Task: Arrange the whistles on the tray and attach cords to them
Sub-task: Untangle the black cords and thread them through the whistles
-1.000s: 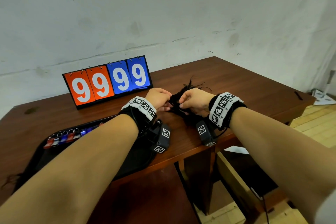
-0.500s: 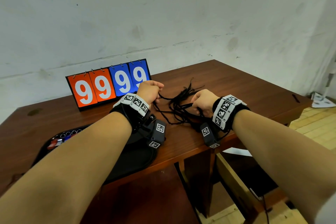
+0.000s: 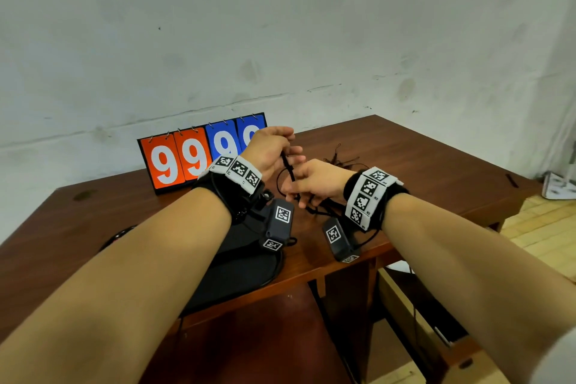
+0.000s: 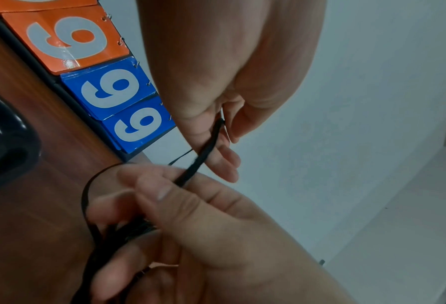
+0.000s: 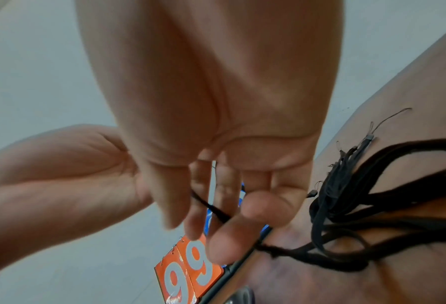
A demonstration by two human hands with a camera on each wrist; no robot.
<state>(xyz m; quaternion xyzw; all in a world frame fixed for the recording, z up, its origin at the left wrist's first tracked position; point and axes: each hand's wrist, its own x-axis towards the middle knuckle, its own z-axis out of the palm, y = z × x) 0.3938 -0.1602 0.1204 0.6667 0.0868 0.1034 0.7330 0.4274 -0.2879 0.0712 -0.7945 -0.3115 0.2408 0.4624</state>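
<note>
In the head view my left hand (image 3: 285,150) is raised above the table and pinches the upper end of a single black cord (image 3: 288,169). My right hand (image 3: 299,193) sits just below it. The left wrist view shows that hand's thumb and forefinger pinching the same cord (image 4: 203,152), with more cord strands curled under its other fingers. The remaining bundle of cords (image 5: 346,205) lies on the table to the right. A black tray (image 3: 240,277) lies at the table's front under my left forearm, which hides the whistles.
A flip scoreboard (image 3: 184,162) showing 9s stands at the back of the brown table (image 3: 420,171), close behind my left hand. The table's front edge runs under my wrists, with an open drawer (image 3: 405,305) below it on the right.
Both hands have lifted off the table and come together. My left hand has drawn one cord up out of the bundle, and my right hand now holds that cord lower down.
</note>
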